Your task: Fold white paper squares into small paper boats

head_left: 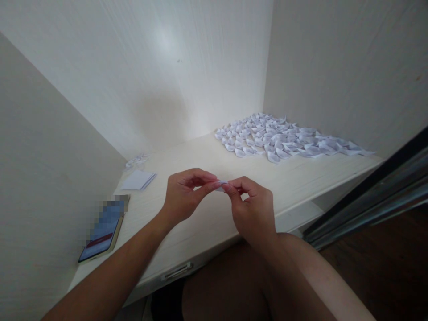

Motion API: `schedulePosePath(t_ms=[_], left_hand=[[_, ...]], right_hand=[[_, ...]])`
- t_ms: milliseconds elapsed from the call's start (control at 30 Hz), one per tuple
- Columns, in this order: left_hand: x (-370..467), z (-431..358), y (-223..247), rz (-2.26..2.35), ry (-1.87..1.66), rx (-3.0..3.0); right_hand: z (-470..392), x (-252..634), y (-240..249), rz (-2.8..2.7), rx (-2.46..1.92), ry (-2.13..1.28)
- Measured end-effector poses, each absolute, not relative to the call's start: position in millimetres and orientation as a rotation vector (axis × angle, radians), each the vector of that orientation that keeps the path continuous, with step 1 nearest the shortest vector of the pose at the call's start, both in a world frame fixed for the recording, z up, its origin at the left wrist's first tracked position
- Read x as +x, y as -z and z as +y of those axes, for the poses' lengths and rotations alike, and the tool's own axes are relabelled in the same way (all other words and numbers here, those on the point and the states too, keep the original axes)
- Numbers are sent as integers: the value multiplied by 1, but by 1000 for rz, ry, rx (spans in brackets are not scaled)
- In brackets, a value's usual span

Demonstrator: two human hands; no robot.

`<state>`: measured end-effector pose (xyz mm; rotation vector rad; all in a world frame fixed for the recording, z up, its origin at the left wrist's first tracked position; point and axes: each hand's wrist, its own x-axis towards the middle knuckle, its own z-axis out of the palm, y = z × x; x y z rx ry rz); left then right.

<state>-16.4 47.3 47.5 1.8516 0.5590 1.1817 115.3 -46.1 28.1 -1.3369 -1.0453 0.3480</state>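
Between my two hands, above the desk, is a small folded piece of white paper (221,183). My left hand (186,191) pinches its left end between thumb and fingers. At its right end, my right hand (251,203) grips it the same way. The fingertips nearly meet and cover most of the paper, so its full shape is hidden. Behind my right hand, many small folded white paper pieces (277,138), curved with pointed ends, lie spread in the back right corner of the desk.
The white desk (197,154) stands against white walls. A stack of flat white paper (138,180) lies at left, with more paper pieces (137,160) behind it. Nearer, a phone (103,232) leans by the left wall. A drawer handle (177,271) shows on the front edge; a dark frame (368,196) stands at right.
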Motion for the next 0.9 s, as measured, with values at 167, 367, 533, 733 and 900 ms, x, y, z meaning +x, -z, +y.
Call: schedulePosePath(t_ms=[167, 367, 533, 733, 900], left_hand=[[-16, 49, -47, 559, -1186, 1836], [-16, 52, -43, 577, -1154, 1832], [-15, 53, -46, 601, -1196, 1707], [-14, 56, -46, 567, -1159, 1604], [-17, 56, -48, 526, -1064, 1709]], right_hand=[[-43, 116, -27, -1012, -1331, -527], [-42, 117, -23, -1057, -1438, -413], [-40, 115, -21, -1025, -1304, -652], [-37, 112, -17, -917, -1198, -669], [-43, 114, -24, -936, -1290, -572]])
